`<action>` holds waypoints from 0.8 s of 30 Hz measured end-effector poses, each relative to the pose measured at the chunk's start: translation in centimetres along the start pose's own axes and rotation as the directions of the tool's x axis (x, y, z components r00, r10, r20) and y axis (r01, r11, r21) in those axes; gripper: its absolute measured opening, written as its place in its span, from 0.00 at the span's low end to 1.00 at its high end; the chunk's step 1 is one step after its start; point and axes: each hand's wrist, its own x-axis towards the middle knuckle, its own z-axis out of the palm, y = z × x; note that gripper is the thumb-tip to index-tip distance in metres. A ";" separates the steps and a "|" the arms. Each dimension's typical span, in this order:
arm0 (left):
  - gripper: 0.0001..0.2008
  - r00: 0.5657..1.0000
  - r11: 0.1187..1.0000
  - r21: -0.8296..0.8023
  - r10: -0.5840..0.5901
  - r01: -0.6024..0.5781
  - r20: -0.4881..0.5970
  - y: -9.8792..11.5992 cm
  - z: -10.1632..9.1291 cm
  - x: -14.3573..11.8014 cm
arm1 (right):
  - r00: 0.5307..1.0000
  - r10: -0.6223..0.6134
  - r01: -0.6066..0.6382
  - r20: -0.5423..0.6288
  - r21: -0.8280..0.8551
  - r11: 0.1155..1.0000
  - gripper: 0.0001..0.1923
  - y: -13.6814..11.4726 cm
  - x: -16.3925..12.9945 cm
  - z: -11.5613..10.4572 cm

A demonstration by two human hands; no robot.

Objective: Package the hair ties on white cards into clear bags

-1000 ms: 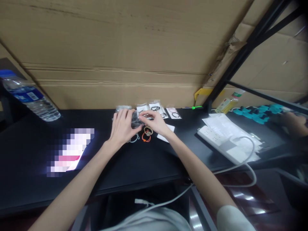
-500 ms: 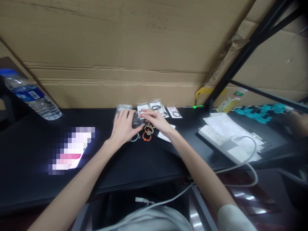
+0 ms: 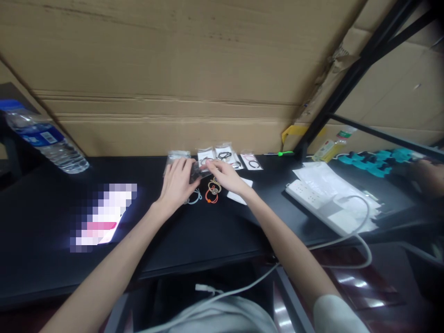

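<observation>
My left hand (image 3: 177,181) lies over the left side of a small clear plastic bag (image 3: 197,170), its fingers closed about the bag. From the right, my right hand (image 3: 228,176) pinches the same bag's edge between thumb and fingers. Just below the bag lie a light blue hair tie (image 3: 196,197), an orange hair tie (image 3: 211,196) and a beige hair tie (image 3: 215,186). White cards (image 3: 237,196) sit partly under my right hand. Whether anything is inside the held bag cannot be made out.
Bagged carded hair ties (image 3: 252,162) and a pile of clear bags (image 3: 178,154) line the back cardboard. A lit phone (image 3: 107,212) and a water bottle (image 3: 48,138) are left. A power strip (image 3: 317,203) with its cable lies right; beyond it shows another person's hand (image 3: 425,178).
My right hand's fingers have drawn down and closed on the bag's edge. My left thumb has pulled back to the left, while the hair ties stay in place.
</observation>
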 end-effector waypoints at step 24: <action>0.16 0.997 0.997 -0.016 -0.073 0.072 -0.035 -0.7 0.3 0.1 | 0.987 -0.115 0.102 -0.108 -0.118 0.988 0.07 -1.4 -0.6 -0.6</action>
